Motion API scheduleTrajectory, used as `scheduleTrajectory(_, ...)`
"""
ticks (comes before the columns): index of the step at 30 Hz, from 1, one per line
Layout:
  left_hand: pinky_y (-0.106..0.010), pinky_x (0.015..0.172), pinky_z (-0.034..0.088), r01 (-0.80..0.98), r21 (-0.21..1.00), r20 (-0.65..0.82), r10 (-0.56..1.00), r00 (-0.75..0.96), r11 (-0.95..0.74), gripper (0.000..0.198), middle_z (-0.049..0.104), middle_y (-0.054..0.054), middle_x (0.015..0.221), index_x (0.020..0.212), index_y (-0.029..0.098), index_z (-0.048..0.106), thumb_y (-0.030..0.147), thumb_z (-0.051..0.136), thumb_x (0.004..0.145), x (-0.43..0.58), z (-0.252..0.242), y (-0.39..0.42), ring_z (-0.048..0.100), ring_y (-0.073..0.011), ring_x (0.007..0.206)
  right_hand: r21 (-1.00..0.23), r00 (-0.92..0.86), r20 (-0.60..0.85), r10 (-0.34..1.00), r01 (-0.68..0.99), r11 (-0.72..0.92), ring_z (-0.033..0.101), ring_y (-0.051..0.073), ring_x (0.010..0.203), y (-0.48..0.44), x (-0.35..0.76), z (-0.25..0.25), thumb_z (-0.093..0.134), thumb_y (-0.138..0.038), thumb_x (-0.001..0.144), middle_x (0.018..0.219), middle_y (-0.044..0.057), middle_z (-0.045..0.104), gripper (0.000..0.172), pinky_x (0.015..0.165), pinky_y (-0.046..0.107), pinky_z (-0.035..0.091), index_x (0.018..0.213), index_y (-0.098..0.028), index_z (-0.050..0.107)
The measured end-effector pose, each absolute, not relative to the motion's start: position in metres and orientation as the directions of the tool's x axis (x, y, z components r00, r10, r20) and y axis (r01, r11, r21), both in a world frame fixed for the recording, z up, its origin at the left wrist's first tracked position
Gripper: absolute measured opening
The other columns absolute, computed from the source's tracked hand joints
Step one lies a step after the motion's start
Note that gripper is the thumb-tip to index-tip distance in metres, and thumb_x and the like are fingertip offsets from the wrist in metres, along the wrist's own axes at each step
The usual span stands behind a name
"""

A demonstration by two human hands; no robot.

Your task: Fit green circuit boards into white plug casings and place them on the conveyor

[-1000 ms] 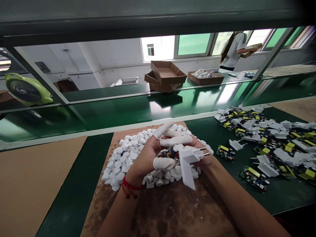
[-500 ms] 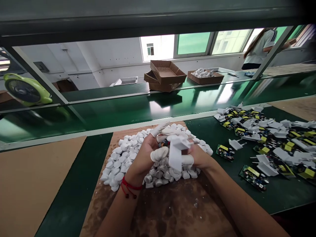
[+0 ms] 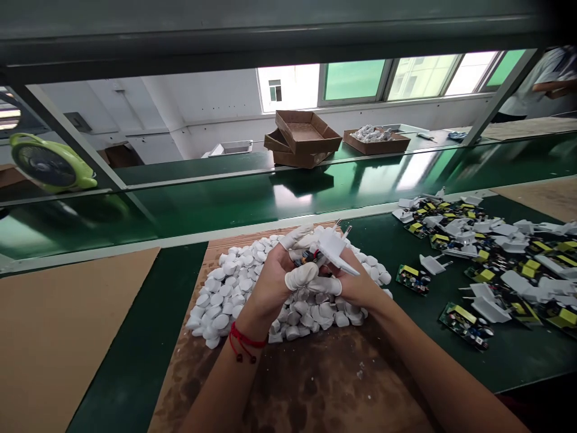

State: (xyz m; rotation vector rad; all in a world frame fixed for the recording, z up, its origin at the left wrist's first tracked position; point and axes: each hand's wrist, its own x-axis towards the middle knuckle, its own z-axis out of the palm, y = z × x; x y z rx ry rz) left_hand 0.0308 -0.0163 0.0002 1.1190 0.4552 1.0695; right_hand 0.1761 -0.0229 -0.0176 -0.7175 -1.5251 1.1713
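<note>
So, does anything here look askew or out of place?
Yes, mildly. The top cardboard tray at the back sits tilted and crooked on the trays below. Small pale scraps also lie loose on the stained brown board, apart from the heap of white plastic pieces.

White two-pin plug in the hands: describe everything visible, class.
Smooth white, seemingly plastic, the plug has two metallic pins pointing up and away, and a flat plate slanting down to the right. It is held between the left hand and right hand, over a heap of white pieces; small electronic parts sit close at its left.
</note>
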Motion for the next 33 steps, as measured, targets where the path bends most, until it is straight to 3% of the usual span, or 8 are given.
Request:
scheduleTrajectory(5,-0.038,0.092,0.049,-0.482,0.875,0.19,0.877,0.441,0.053,0.079,0.069,-0.01,0.112,0.128,0.022,0.055,0.041,0.083,0.057,0.032,0.0,-0.018,0.062,-0.0299,0.107,-0.945,-0.319,0.313,0.895,-0.203,0.258,0.063,0.023,0.084,-0.024,0.177,-0.02,0.083,-0.039,0.06,0.084,0.004,0.068,0.045,0.072,0.033,0.051,0.097,-0.021,0.065)
scheduleTrajectory(11,-0.039,0.094,0.048,-0.494,0.869,0.222,0.881,0.417,0.014,0.08,0.069,-0.011,0.112,0.129,0.022,0.055,0.042,0.083,0.057,0.037,0.001,-0.019,0.061,-0.0305,0.109,-0.937,-0.238,0.343,0.909,-0.158,0.312,0.062,0.024,0.091,-0.023,0.176,-0.027,0.083,-0.037,0.059,0.088,0.005,0.069,0.041,0.073,0.032,0.051,0.091,-0.02,0.065)
scheduleTrajectory(20,-0.038,0.091,0.049,-0.487,0.872,0.204,0.876,0.436,0.039,0.08,0.069,-0.011,0.114,0.129,0.022,0.053,0.037,0.084,0.057,0.04,0.004,-0.024,0.063,-0.031,0.106,-0.907,-0.195,0.418,0.887,-0.028,0.421,0.053,0.019,0.062,-0.028,0.174,-0.017,0.08,-0.045,0.06,0.067,0.002,0.062,0.037,0.061,0.032,0.048,0.084,-0.02,0.067)
scheduleTrajectory(24,-0.038,0.088,0.051,-0.491,0.87,0.179,0.893,0.412,0.053,0.081,0.07,-0.011,0.112,0.128,0.022,0.054,0.042,0.084,0.056,0.042,0.004,-0.025,0.064,-0.0308,0.103,-0.925,-0.171,0.38,0.909,-0.084,0.371,0.05,0.017,0.063,-0.028,0.171,-0.014,0.08,-0.043,0.06,0.07,0.002,0.06,0.04,0.062,0.03,0.046,0.089,-0.019,0.066)
scheduleTrajectory(28,-0.037,0.083,0.054,-0.486,0.867,0.125,0.898,0.422,0.108,0.08,0.07,-0.01,0.109,0.128,0.022,0.054,0.047,0.082,0.058,0.043,0.003,-0.025,0.066,-0.0287,0.097,-0.948,-0.213,0.3,0.93,-0.174,0.265,0.039,0.011,0.055,-0.026,0.171,-0.016,0.082,-0.04,0.059,0.067,-0.003,0.053,0.044,0.054,0.025,0.04,0.094,-0.02,0.065)
scheduleTrajectory(33,-0.036,0.083,0.054,-0.513,0.849,0.106,0.907,0.407,0.13,0.076,0.07,-0.008,0.105,0.127,0.023,0.055,0.051,0.078,0.06,0.042,0.005,-0.026,0.067,-0.0273,0.095,-0.943,-0.233,0.311,0.921,-0.195,0.269,0.032,0.01,0.054,-0.024,0.173,-0.018,0.083,-0.039,0.058,0.063,-0.005,0.043,0.056,0.053,0.024,0.039,0.107,-0.022,0.062)
